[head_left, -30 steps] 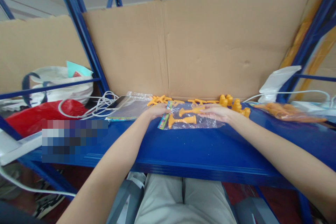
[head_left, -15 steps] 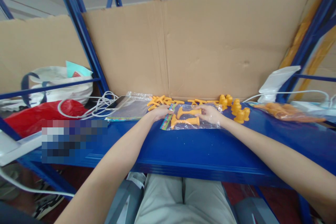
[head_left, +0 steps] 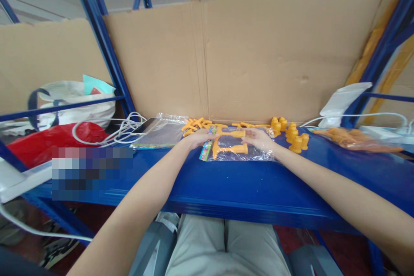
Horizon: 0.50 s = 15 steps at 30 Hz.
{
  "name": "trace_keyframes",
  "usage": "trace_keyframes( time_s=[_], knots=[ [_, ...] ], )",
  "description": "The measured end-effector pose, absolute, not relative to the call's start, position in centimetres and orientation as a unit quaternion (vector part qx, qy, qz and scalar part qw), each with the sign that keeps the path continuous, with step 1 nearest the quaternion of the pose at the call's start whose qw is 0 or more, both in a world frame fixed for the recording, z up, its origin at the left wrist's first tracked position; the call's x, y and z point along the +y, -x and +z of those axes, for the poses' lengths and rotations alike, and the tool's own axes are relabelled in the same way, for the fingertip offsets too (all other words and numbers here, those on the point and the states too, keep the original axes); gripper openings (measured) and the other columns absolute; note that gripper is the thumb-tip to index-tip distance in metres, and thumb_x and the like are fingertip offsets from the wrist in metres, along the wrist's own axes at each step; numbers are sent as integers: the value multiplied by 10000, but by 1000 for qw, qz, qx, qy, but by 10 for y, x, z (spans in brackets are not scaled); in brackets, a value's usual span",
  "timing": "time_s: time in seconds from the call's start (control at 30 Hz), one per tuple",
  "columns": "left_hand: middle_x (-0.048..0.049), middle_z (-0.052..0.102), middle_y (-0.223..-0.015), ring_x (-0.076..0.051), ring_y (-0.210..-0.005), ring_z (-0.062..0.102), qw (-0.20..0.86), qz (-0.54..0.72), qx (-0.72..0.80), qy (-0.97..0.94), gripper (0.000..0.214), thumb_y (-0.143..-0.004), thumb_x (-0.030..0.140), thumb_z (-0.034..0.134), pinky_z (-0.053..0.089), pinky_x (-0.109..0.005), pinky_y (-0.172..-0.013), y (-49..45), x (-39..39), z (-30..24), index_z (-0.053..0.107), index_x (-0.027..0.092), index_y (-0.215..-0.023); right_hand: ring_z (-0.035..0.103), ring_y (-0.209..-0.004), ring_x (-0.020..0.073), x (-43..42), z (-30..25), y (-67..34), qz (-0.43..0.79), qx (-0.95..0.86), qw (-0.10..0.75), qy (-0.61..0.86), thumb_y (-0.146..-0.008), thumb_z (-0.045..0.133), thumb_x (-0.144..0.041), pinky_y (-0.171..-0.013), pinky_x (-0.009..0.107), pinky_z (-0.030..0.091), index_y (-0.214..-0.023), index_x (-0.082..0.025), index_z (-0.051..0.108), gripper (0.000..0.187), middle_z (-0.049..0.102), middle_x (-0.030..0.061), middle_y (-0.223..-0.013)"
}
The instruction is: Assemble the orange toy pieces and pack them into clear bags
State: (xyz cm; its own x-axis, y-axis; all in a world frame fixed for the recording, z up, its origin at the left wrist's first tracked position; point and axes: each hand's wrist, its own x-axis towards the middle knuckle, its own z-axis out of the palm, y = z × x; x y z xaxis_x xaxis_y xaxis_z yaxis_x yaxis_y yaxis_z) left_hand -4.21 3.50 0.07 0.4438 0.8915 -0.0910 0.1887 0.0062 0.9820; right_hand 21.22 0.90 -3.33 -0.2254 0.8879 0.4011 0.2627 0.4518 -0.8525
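Observation:
On the blue table lies a clear plastic bag [head_left: 258, 155] with a colourful printed strip at its left edge. Two orange plastic hammer-shaped pieces show at the bag, a lower hammer-shaped piece [head_left: 231, 150] and an upper hammer-shaped piece [head_left: 234, 132]; whether they are inside or on top I cannot tell. My left hand [head_left: 199, 138] has its fingers closed at the left end of the upper piece, by the printed strip. My right hand [head_left: 259, 139] pinches that piece's right end, its palm over the bag.
Behind my hands lie orange branching pieces [head_left: 196, 125] and more thin orange pieces [head_left: 247, 125]. Orange barrel-shaped parts [head_left: 296, 143] stand to the right, near a bag of orange parts [head_left: 352, 138]. Flat clear bags [head_left: 161, 133] and white cables [head_left: 129, 127] are left. Cardboard [head_left: 258, 60] stands behind.
The upper orange piece has shifted back a little and turned slightly. My left fingers have moved right onto its end, and my right fingers have moved slightly left.

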Motion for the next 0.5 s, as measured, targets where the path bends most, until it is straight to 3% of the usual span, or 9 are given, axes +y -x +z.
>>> trace_keyframes(
  time_s=[0.13, 0.3, 0.4, 0.5],
  knots=[
    [-99, 736, -886, -216, -891, 683, 563, 308, 423, -639, 371, -661, 106, 762, 514, -341, -875, 42, 33, 2, 689, 114, -1025, 683, -814, 209, 9, -32, -208, 373, -650, 501, 433, -696, 682, -184, -830, 436, 551, -896, -207, 607, 215, 698, 63, -939],
    [-77, 731, -824, -208, -879, 678, 546, 304, 427, -653, 318, -643, 100, 764, 514, -334, -868, 40, 30, 4, 686, 113, -951, 681, -824, 222, 13, -37, -206, 331, -623, 511, 491, -661, 671, -118, -879, 469, 523, -711, -212, 538, 171, 685, 27, -801],
    [-62, 719, -796, -218, -889, 665, 496, 316, 460, -665, 262, -628, 91, 761, 513, -316, -844, 41, 34, 4, 664, 124, -869, 671, -892, 233, 15, -39, -205, 289, -642, 498, 506, -645, 693, -137, -921, 459, 498, -723, -194, 592, 140, 704, 41, -852],
    [-87, 701, -893, -276, -1042, 609, 435, 333, 509, -664, 314, -599, 75, 761, 486, -326, -881, 47, 41, 3, 607, 140, -865, 668, -927, 227, 12, -39, -204, 327, -661, 481, 474, -677, 706, -207, -943, 431, 483, -846, -170, 654, 181, 718, 77, -937]
  ],
)
